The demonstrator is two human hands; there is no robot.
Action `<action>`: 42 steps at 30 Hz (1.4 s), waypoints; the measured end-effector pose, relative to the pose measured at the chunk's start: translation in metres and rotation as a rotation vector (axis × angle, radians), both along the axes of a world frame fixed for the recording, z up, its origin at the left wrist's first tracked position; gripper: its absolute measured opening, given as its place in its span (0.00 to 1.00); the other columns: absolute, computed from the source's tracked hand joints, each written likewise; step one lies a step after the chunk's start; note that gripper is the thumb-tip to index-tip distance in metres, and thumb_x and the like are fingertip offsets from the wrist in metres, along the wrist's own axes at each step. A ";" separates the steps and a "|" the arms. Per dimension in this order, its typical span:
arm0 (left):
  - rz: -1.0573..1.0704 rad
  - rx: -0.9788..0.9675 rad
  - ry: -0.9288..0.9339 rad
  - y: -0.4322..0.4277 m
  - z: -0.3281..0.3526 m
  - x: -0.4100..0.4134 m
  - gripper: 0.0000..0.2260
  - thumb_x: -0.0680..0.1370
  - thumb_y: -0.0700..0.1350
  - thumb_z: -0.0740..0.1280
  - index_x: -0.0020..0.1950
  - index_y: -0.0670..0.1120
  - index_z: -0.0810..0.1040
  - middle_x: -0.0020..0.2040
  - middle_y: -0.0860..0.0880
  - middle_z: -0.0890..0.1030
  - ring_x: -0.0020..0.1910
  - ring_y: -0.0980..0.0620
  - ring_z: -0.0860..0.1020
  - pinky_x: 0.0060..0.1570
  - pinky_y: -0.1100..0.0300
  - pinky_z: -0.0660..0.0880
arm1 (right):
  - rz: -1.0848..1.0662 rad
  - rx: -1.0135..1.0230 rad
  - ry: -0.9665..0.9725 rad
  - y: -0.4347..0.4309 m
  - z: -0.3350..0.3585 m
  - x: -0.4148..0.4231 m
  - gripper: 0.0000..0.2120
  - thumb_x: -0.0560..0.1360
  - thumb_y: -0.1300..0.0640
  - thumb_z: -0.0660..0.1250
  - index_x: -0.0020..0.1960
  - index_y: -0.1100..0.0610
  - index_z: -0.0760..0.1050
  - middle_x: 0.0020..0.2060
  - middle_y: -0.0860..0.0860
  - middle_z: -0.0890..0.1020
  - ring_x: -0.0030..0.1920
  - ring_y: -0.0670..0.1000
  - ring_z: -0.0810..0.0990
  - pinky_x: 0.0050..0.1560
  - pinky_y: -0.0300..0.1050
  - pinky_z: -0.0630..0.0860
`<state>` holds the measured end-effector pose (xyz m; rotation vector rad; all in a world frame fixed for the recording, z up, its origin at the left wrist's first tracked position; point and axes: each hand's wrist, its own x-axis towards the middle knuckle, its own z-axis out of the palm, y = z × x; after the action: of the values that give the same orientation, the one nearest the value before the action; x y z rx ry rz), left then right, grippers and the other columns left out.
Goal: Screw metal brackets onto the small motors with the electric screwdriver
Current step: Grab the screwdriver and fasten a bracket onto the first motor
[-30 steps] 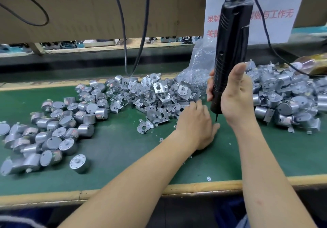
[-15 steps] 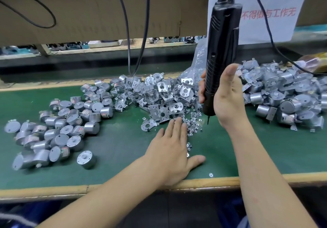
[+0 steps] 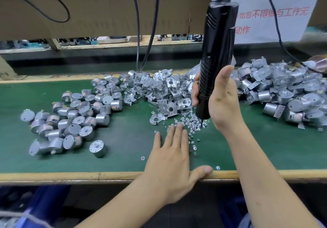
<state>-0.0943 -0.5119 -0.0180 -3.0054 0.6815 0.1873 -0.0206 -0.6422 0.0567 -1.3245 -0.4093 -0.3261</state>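
Right hand (image 3: pixel 223 102) grips upright electric screwdriver (image 3: pixel 215 54), bit tip in the loose screws (image 3: pixel 192 123); left hand (image 3: pixel 172 158) lies flat on green mat (image 3: pixel 123 139), fingers straight, holding nothing. Bare motors (image 3: pixel 74 119) far left.

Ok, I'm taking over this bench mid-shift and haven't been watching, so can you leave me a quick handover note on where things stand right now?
Left hand: flat on the green mat, fingers straight, holding nothing, fingertips at the edge of the loose screws.
Right hand: grips the electric screwdriver upright, bit tip among the screws.
Bare motors are piled on the left, brackets in the middle.
Done: a pile of bracketed motors on the right.
Left: many bare motors; no motor or bracket is in hand.
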 end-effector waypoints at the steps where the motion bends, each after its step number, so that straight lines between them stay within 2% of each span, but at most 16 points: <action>1: 0.041 0.012 -0.010 0.002 0.001 -0.001 0.48 0.71 0.74 0.32 0.79 0.40 0.36 0.79 0.43 0.33 0.79 0.44 0.36 0.76 0.40 0.42 | 0.004 -0.004 0.000 0.002 0.000 -0.001 0.29 0.68 0.21 0.54 0.38 0.44 0.79 0.28 0.47 0.77 0.26 0.51 0.74 0.30 0.43 0.74; 4: 0.087 -0.022 -0.012 0.005 0.002 0.000 0.48 0.70 0.74 0.31 0.79 0.41 0.33 0.78 0.42 0.31 0.78 0.44 0.33 0.76 0.39 0.42 | -0.012 -0.006 -0.003 0.007 0.000 -0.004 0.30 0.69 0.23 0.53 0.39 0.46 0.78 0.29 0.49 0.77 0.27 0.52 0.74 0.31 0.45 0.74; 8: 0.022 -0.076 0.016 0.003 0.000 0.000 0.46 0.72 0.74 0.34 0.79 0.43 0.33 0.78 0.47 0.29 0.77 0.49 0.29 0.75 0.38 0.41 | -0.047 -0.008 -0.011 0.015 -0.001 -0.004 0.31 0.69 0.23 0.53 0.38 0.49 0.75 0.29 0.49 0.77 0.27 0.52 0.74 0.31 0.46 0.74; 12: 0.069 -0.159 -0.079 0.020 0.001 -0.007 0.44 0.71 0.72 0.28 0.79 0.44 0.32 0.78 0.48 0.29 0.76 0.52 0.27 0.75 0.37 0.40 | -0.036 -0.001 -0.021 0.022 -0.006 -0.006 0.32 0.69 0.24 0.52 0.40 0.52 0.75 0.29 0.49 0.77 0.27 0.52 0.75 0.32 0.47 0.74; 14: 0.123 -0.267 -0.205 0.042 0.004 -0.009 0.42 0.76 0.70 0.34 0.81 0.44 0.44 0.81 0.48 0.40 0.79 0.50 0.36 0.76 0.40 0.47 | -0.007 -0.002 -0.014 0.026 -0.008 -0.007 0.31 0.69 0.25 0.52 0.40 0.51 0.74 0.29 0.48 0.77 0.27 0.51 0.75 0.32 0.47 0.73; 15: 0.150 -0.337 -0.288 0.055 0.006 -0.009 0.38 0.79 0.68 0.41 0.80 0.43 0.54 0.81 0.46 0.51 0.80 0.47 0.47 0.75 0.41 0.55 | 0.007 -0.011 -0.007 0.027 -0.008 -0.008 0.30 0.69 0.25 0.52 0.40 0.51 0.74 0.30 0.48 0.77 0.28 0.51 0.75 0.32 0.47 0.73; 17: 0.183 -0.431 -0.477 0.084 0.006 -0.007 0.29 0.79 0.60 0.56 0.72 0.42 0.71 0.72 0.43 0.70 0.71 0.42 0.67 0.66 0.43 0.68 | 0.024 -0.061 0.007 0.031 -0.008 -0.008 0.30 0.69 0.25 0.52 0.40 0.52 0.74 0.31 0.48 0.77 0.29 0.50 0.75 0.33 0.46 0.74; 19: 0.253 -0.426 -0.594 0.113 0.004 -0.004 0.25 0.76 0.58 0.61 0.65 0.43 0.77 0.61 0.43 0.75 0.59 0.40 0.73 0.57 0.46 0.71 | 0.048 -0.116 0.031 0.035 -0.008 -0.008 0.31 0.69 0.26 0.51 0.43 0.55 0.72 0.32 0.48 0.77 0.31 0.49 0.76 0.34 0.46 0.75; 21: 0.350 -0.388 -0.672 0.138 0.000 -0.004 0.24 0.73 0.58 0.64 0.61 0.43 0.78 0.56 0.42 0.75 0.54 0.39 0.72 0.51 0.46 0.69 | 0.068 -0.140 0.060 0.040 -0.008 -0.008 0.32 0.68 0.26 0.50 0.44 0.55 0.71 0.33 0.48 0.77 0.32 0.49 0.76 0.35 0.45 0.75; 23: 0.435 -0.368 -0.750 0.158 -0.008 -0.009 0.22 0.71 0.57 0.65 0.59 0.45 0.79 0.55 0.43 0.74 0.53 0.39 0.71 0.47 0.46 0.67 | 0.067 -0.159 0.080 0.047 -0.008 -0.008 0.34 0.67 0.25 0.49 0.44 0.55 0.71 0.33 0.48 0.77 0.33 0.48 0.76 0.36 0.45 0.75; 25: 0.484 -0.427 -0.773 0.170 -0.015 -0.015 0.22 0.71 0.57 0.64 0.58 0.45 0.79 0.55 0.44 0.74 0.53 0.38 0.71 0.49 0.46 0.66 | 0.056 -0.177 0.077 0.051 -0.009 -0.007 0.34 0.66 0.25 0.48 0.44 0.55 0.71 0.34 0.49 0.77 0.33 0.49 0.76 0.38 0.45 0.77; 27: 0.491 -0.501 -0.742 0.174 -0.020 -0.017 0.23 0.72 0.58 0.64 0.58 0.44 0.80 0.54 0.44 0.75 0.54 0.37 0.71 0.53 0.45 0.67 | 0.056 -0.185 0.075 0.055 -0.010 -0.005 0.34 0.67 0.24 0.48 0.45 0.53 0.72 0.35 0.49 0.77 0.34 0.49 0.77 0.40 0.46 0.78; 31: 0.452 -0.521 -0.749 0.175 -0.020 -0.017 0.18 0.72 0.57 0.65 0.54 0.47 0.83 0.49 0.48 0.79 0.51 0.40 0.71 0.46 0.47 0.68 | 0.084 -0.178 0.085 0.059 -0.011 -0.001 0.29 0.67 0.22 0.46 0.37 0.43 0.73 0.32 0.48 0.76 0.31 0.50 0.74 0.38 0.47 0.76; 32: 0.446 -0.531 -0.748 0.175 -0.021 -0.017 0.18 0.72 0.57 0.65 0.53 0.48 0.83 0.48 0.50 0.79 0.51 0.41 0.71 0.45 0.47 0.68 | 0.109 -0.149 0.094 0.060 -0.012 -0.001 0.29 0.67 0.22 0.46 0.36 0.42 0.73 0.31 0.48 0.75 0.30 0.51 0.72 0.37 0.46 0.74; 36: 0.464 -0.532 -0.710 0.179 -0.025 -0.018 0.19 0.72 0.60 0.65 0.54 0.50 0.83 0.46 0.53 0.80 0.50 0.43 0.71 0.44 0.48 0.67 | 0.212 -0.005 0.124 0.057 -0.018 0.003 0.33 0.67 0.23 0.48 0.40 0.51 0.71 0.28 0.51 0.71 0.26 0.52 0.67 0.32 0.45 0.67; 42: 0.508 -0.514 -0.694 0.174 -0.024 -0.017 0.20 0.70 0.65 0.65 0.49 0.51 0.83 0.42 0.54 0.78 0.49 0.44 0.73 0.45 0.52 0.61 | 0.223 0.011 0.121 0.055 -0.025 0.004 0.34 0.68 0.25 0.44 0.42 0.55 0.70 0.28 0.51 0.71 0.26 0.52 0.67 0.32 0.45 0.68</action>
<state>-0.1114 -0.3384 -0.0420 -3.2705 -0.1317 -1.1141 -0.0168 -0.5871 0.0313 -1.2666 -0.4474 -0.0622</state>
